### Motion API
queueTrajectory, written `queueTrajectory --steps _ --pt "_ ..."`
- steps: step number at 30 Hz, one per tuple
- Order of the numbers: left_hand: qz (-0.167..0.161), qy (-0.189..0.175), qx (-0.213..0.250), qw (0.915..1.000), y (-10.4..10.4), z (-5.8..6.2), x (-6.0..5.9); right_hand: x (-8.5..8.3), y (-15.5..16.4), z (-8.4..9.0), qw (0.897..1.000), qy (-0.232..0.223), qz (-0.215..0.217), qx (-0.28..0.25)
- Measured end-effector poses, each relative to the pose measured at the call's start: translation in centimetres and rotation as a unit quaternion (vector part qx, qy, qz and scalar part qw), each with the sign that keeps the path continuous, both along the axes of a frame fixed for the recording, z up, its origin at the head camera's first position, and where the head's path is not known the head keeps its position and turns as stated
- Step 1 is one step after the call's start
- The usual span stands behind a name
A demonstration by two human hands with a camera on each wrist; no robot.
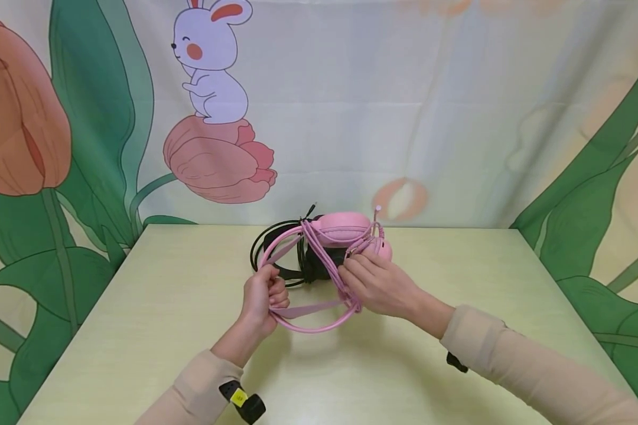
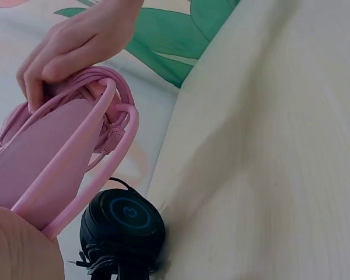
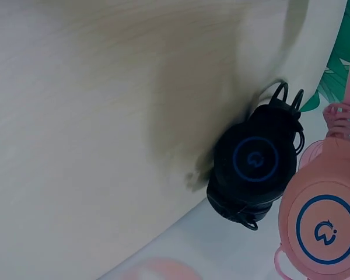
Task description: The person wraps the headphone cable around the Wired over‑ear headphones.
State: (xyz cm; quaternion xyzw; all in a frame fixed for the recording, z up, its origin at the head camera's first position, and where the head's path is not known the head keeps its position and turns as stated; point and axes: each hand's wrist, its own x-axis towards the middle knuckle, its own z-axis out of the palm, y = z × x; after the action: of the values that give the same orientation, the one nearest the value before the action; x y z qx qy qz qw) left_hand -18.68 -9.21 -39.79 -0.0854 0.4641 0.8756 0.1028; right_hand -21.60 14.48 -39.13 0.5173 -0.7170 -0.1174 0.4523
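Note:
Both hands hold a pink headset above the table. My left hand grips its thin headband at the left end of the loop. At the other side, near the pink earcup, my right hand curls its fingers round the headband and the coiled pink cable. That earcup carries a blue ring logo. A black headset lies on the table just behind, its earcup also marked with a blue ring.
The pale yellow-green table runs back to a printed cloth backdrop with a rabbit and tulips. The black headset's cable loops near the table's far edge.

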Motion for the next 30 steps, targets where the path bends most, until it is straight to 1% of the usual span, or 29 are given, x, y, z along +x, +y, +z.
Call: queueTrajectory --steps 4,7,11,14,17,21,25,30 --pt "-0.009 0.0 0.016 0.9998 0.1 -0.3 -0.1 -0.1 0.4 -0.3 0.999 -0.037 -0.002 -0.002" --pt "-0.02 -0.005 0.03 0.9993 0.2 -0.3 -0.2 -0.2 0.7 -0.4 0.999 -0.04 -0.013 0.011" --pt "-0.04 -0.015 0.047 0.998 0.4 -0.3 -0.3 -0.6 1.0 -0.7 0.999 -0.044 0.026 0.001" --pt "-0.057 -0.022 0.05 0.9969 0.6 -0.2 -0.3 -1.0 1.1 -0.8 0.997 -0.041 0.058 -0.004" --pt "-0.062 -0.028 0.041 0.9968 0.8 -0.2 -0.4 -1.2 1.2 -0.9 0.997 -0.036 0.073 -0.002" --pt "-0.055 -0.026 0.018 0.998 1.0 -0.1 -0.7 -1.3 1.3 -0.7 0.997 -0.033 0.065 0.009" --pt "-0.044 -0.023 -0.014 0.9987 1.2 -0.2 -1.0 -1.1 1.5 -0.6 0.998 -0.042 0.035 0.028" --pt "-0.028 -0.032 -0.066 0.9969 1.4 -0.8 -1.5 -0.8 1.7 -0.7 0.996 -0.082 0.0 0.042"
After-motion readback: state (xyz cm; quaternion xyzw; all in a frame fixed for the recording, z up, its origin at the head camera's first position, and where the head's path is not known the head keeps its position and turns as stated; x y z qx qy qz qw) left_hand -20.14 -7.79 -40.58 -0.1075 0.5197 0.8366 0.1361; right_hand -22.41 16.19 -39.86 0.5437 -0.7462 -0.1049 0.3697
